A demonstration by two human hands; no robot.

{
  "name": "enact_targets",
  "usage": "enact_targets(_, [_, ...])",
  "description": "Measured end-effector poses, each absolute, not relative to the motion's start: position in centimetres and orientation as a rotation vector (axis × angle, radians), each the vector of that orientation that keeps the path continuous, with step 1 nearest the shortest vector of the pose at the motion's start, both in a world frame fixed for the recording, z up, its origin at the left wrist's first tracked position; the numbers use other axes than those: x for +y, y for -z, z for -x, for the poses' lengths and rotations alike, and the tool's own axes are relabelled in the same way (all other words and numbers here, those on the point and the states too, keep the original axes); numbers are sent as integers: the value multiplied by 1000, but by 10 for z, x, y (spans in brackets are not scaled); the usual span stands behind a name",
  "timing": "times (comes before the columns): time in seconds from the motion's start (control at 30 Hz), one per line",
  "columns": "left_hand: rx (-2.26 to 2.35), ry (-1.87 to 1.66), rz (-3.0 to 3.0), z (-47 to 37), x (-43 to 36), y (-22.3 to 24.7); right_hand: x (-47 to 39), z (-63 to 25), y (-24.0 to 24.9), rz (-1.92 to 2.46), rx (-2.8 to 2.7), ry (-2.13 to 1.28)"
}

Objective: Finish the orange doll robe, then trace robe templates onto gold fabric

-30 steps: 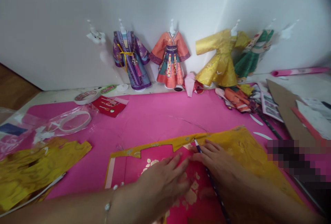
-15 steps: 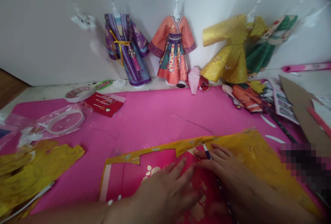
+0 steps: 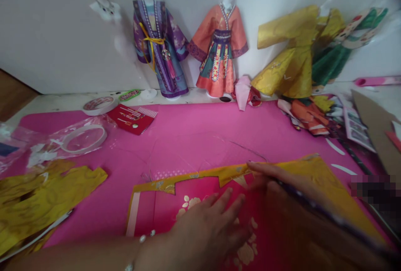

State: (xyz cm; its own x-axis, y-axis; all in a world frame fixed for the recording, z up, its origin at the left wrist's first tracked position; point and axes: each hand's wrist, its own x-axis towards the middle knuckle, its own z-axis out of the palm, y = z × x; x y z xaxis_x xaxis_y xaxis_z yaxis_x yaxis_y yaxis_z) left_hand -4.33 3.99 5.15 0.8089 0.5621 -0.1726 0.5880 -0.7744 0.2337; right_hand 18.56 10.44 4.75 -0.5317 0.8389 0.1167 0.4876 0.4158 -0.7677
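Note:
My left hand (image 3: 208,225) lies flat with fingers spread on a red card (image 3: 197,187) printed with gold flowers, notched along its far edge. Beneath the card spreads a yellow patterned cloth (image 3: 303,170), showing as a strip beyond the far edge and more widely at the right. Over the card's right part is my right hand (image 3: 278,187), blurred, its fingers closed on a dark purple pencil (image 3: 316,206) that slants back to the lower right. The index finger reaches toward the cloth strip. The pencil's tip cannot be made out.
Yellow cloth pieces (image 3: 50,196) lie at the left on the pink mat (image 3: 194,120). Behind them are a tape roll (image 3: 100,106), a bagged roll (image 3: 84,137) and a red packet (image 3: 133,118). Dressed doll forms (image 3: 222,58) stand along the wall. Fabric scraps (image 3: 308,116) and cardboard (image 3: 374,125) sit at the right.
My right hand has turned, and the pencil has swung from pointing at the cloth edge to lying back across the hand. My left hand stays on the card. The view has shifted slightly.

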Motion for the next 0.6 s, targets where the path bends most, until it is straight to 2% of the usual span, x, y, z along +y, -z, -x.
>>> enact_targets(0.23, [849, 151, -2786, 44, 41, -44, 125, -130, -54, 1069, -2088, -1242])
enact_targets(0.43, [809, 236, -2725, 43, 46, -56, 127, -124, -37, 1068, -2031, -1082])
enact_targets(0.6, [837, 177, -2779, 42, 48, -60, 125, -126, -30, 1012, -2043, -1110])
